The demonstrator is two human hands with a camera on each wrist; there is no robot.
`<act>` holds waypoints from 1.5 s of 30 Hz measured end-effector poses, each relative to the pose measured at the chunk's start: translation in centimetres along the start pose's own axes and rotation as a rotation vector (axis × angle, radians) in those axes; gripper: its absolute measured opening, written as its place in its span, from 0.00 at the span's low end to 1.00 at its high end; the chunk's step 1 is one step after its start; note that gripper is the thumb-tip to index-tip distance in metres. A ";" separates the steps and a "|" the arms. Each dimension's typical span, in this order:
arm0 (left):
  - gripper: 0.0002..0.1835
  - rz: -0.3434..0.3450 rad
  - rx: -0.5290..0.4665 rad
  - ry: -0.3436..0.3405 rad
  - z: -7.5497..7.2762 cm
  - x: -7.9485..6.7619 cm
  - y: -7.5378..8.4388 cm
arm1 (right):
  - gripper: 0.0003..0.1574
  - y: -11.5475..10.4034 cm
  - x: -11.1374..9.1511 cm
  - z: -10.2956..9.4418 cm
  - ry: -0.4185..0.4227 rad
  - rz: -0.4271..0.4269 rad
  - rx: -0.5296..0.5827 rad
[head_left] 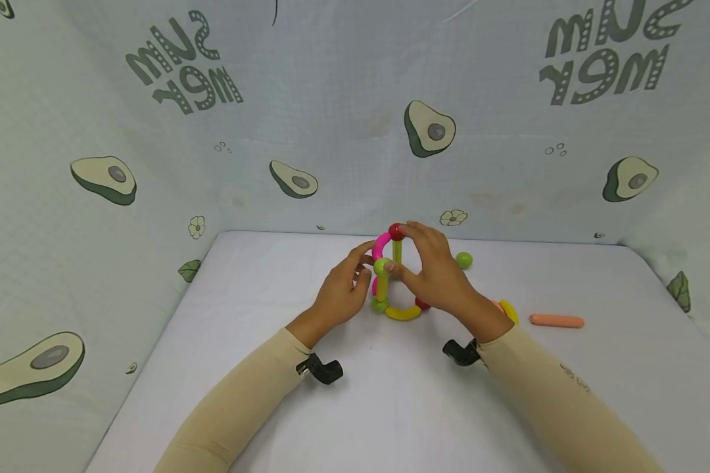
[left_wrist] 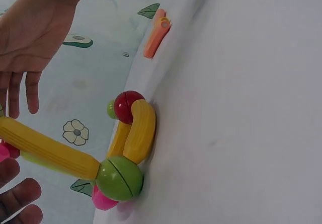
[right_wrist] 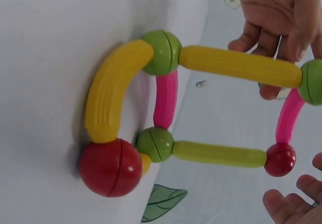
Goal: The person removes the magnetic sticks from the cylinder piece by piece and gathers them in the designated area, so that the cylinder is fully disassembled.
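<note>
An upright frame of magnetic sticks and balls stands on the white table. Its base has a curved yellow stick (head_left: 403, 313), a green ball (left_wrist: 119, 177) and a red ball (right_wrist: 111, 167). A yellow straight stick (right_wrist: 240, 66) and a green one (right_wrist: 219, 154) rise from it; a curved pink stick (head_left: 381, 246) joins the balls on top. My right hand (head_left: 434, 272) spans the top, thumb at the upper green ball (head_left: 382, 266), fingertips at the upper red ball (head_left: 396, 231). My left hand (head_left: 340, 289) has loosely bent fingers beside the left side, fingertips close to the pink stick.
Right of the frame lie a loose green ball (head_left: 464, 261), a curved yellow stick (head_left: 509, 311) partly behind my right wrist, and an orange stick (head_left: 557, 321). A printed cloth (head_left: 355, 131) hangs behind the table's back edge.
</note>
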State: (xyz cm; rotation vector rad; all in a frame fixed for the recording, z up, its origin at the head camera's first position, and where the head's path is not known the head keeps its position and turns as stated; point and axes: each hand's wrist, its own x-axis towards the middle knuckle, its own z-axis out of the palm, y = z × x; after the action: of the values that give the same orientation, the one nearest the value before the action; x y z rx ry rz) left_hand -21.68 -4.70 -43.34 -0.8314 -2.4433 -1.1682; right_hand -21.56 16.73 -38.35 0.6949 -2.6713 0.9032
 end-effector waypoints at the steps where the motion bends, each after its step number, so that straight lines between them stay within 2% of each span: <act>1: 0.29 0.004 0.007 -0.012 -0.1 0.1 -0.1 | 0.50 0.1 0.4 -0.2 -0.014 0.004 -0.015; 6: 0.27 0.049 0.032 -0.074 -0.5 0.8 -0.5 | 0.55 0.4 1.6 -0.6 -0.107 0.006 -0.058; 10: 0.27 0.063 0.035 -0.110 -0.8 1.4 -0.7 | 0.58 0.3 2.0 -0.5 -0.147 -0.014 -0.075; 21: 0.26 0.029 0.013 -0.222 -1.6 2.4 -0.5 | 0.51 -0.1 2.4 -0.4 -0.175 0.008 -0.074; 31: 0.19 0.055 -0.031 -0.241 -1.6 2.8 -0.8 | 0.51 0.0 2.4 -0.3 -0.187 0.009 -0.057; 38: 0.16 0.065 -0.061 -0.280 -1.7 2.9 -0.9 | 0.52 -0.1 2.4 -0.2 -0.188 0.006 -0.055; 45: 0.13 0.085 -0.037 -0.299 -1.6 3.0 -1.0 | 0.52 -0.2 2.3 -0.2 -0.193 0.001 -0.058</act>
State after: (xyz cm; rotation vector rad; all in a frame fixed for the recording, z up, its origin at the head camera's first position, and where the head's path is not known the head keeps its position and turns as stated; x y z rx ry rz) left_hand -24.59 -5.37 -41.43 -1.1857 -2.5938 -1.1318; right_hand -23.43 15.92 -37.30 0.8052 -2.8529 0.7915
